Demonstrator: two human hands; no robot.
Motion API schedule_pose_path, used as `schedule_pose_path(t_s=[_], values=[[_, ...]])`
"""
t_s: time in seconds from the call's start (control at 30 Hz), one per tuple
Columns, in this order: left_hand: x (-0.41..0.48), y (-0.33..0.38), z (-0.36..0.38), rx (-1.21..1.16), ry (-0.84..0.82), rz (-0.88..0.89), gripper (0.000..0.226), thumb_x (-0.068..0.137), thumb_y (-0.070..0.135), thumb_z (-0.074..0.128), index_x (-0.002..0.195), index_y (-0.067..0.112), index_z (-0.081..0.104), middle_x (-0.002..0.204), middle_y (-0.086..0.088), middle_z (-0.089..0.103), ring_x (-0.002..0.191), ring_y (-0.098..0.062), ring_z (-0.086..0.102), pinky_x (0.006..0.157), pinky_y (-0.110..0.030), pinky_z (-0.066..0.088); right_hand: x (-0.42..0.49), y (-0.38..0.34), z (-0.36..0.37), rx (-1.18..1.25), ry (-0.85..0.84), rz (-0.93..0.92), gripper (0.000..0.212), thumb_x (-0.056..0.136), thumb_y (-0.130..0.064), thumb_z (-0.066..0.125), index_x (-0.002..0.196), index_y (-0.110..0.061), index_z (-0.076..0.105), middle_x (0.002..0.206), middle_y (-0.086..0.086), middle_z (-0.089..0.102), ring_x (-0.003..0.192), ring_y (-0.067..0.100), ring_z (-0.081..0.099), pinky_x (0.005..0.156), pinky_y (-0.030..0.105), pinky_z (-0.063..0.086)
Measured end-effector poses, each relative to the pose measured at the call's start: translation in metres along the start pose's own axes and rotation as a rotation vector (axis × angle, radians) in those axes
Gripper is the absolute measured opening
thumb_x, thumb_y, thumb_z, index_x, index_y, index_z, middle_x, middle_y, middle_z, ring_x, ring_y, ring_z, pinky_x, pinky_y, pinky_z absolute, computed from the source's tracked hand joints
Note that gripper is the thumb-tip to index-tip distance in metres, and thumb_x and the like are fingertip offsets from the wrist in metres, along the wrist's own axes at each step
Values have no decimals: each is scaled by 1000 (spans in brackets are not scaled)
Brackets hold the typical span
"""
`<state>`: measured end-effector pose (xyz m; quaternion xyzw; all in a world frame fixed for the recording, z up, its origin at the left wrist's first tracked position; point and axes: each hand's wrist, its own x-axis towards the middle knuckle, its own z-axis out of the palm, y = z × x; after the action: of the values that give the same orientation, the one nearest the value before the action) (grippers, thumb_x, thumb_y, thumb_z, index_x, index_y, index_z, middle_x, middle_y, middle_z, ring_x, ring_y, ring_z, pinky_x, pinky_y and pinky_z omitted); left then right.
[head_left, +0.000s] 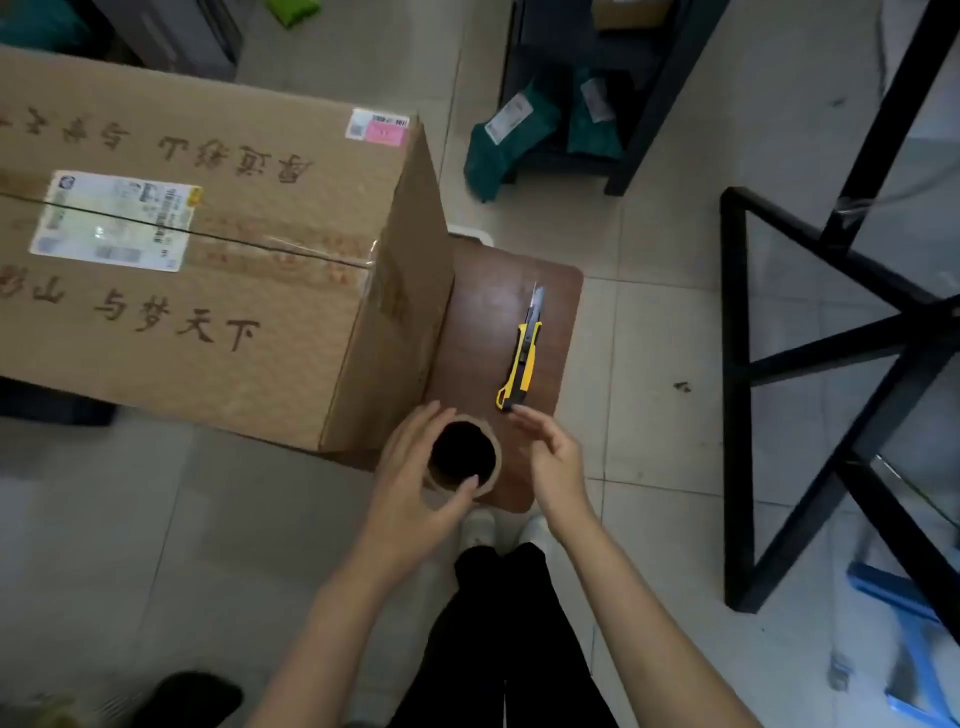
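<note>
Fingers (411, 430) of the left hand (410, 486) curl round a tape roll (497, 462), the long fingers over its far side and the thumb hooked on its near rim, so the roll is gripped with its dark hollow core facing up. Up and to the left of these fingers stands a large cardboard box (208, 234), taped shut along its top seam, with a white shipping label (114, 221) on the lid and a pink sticker (382, 127) at its far right corner; the box's near right corner is just beside the left hand's knuckles. The roll sits over the near edge of a small brown counter (493, 291), between the two hands. To its right, the right hand (558, 462) is held flat and loose, its fingers (525, 420) straight, slightly spread and holding nothing. Their tips lie just beside the butt of a yellow and black utility knife (522, 358); whether they touch it I cannot tell. The knife lies on the counter beyond those fingers, blade out and pointing away. Below both hands are black trousers (504, 623). Far beyond the right fingers, green parcels (498, 150) lie on the tiled floor (649, 322), and well to the right stands a black metal frame (735, 364).
</note>
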<state>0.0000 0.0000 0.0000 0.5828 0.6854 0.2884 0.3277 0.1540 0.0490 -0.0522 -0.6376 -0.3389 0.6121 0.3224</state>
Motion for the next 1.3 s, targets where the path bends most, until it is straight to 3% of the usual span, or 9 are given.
schedule_pose_path(t_s=[0.07, 0.2, 0.3, 0.4, 0.6, 0.73, 0.97, 1.13, 1.3], values=[[11, -4, 8, 183, -100, 35, 82, 69, 51, 62, 140, 18, 40, 147, -3, 37, 137, -17, 30, 111, -27, 25, 9, 7, 1, -43, -50, -8, 52, 85, 22, 30, 124, 3, 60, 126, 15, 62, 113, 20, 57, 86, 5, 46], [23, -10, 23, 380, -280, -56, 115, 58, 59, 74, 149, 20, 16, 157, -6, 18, 144, -23, 18, 114, -41, 24, 29, 12, 6, -186, -220, -62, 55, 84, 20, 37, 128, -6, 59, 129, 3, 59, 122, 15, 54, 95, 5, 41], [24, -17, 29, 471, -352, -82, 123, 56, 59, 76, 150, 20, 6, 159, -2, 11, 145, -22, 12, 115, -42, 22, 43, 10, 6, -250, -350, -98, 52, 84, 17, 42, 124, -8, 64, 121, 1, 64, 117, 12, 57, 101, 19, 46], [23, -25, 31, 446, -333, -54, 115, 55, 59, 69, 149, 16, 18, 156, -5, 23, 141, -26, 24, 112, -43, 29, 51, 15, 2, -335, -434, -134, 51, 82, 13, 46, 117, -14, 70, 116, -1, 71, 116, 11, 62, 103, 32, 49], [20, -28, 32, 396, -271, -19, 104, 54, 42, 81, 142, 12, 33, 138, -9, 45, 126, -28, 42, 102, -37, 39, 53, 17, -7, -500, -444, -309, 47, 80, 11, 53, 114, -16, 73, 114, -2, 73, 108, -4, 60, 97, 15, 47], [18, -26, 32, 402, -243, -37, 104, 51, 41, 81, 140, 11, 36, 134, -11, 48, 121, -30, 46, 100, -35, 38, 58, 25, -9, -576, -337, -439, 34, 77, 8, 62, 99, -13, 78, 96, 4, 76, 93, 18, 69, 87, 31, 54], [19, -20, 33, 420, -235, -109, 106, 54, 39, 84, 142, 11, 33, 138, -11, 43, 126, -31, 42, 101, -37, 39, 57, 28, -6, -551, -297, -415, 23, 85, 5, 56, 86, -14, 69, 85, 1, 70, 84, 17, 64, 76, 34, 53], [17, -10, 24, 433, -119, -262, 93, 63, 43, 79, 143, 29, 34, 135, -7, 38, 123, -28, 41, 90, -38, 44, 47, 28, -6, -373, -202, -282, 25, 90, 11, 45, 88, -8, 60, 84, -2, 66, 72, 6, 62, 70, 21, 52], [10, -1, 22, 467, -20, -373, 87, 65, 47, 77, 140, 38, 35, 122, -9, 38, 110, -31, 48, 85, -40, 47, 44, 21, -3, -170, -174, -211, 28, 94, 11, 39, 84, -12, 52, 105, 4, 69, 70, 7, 65, 63, 18, 52]])
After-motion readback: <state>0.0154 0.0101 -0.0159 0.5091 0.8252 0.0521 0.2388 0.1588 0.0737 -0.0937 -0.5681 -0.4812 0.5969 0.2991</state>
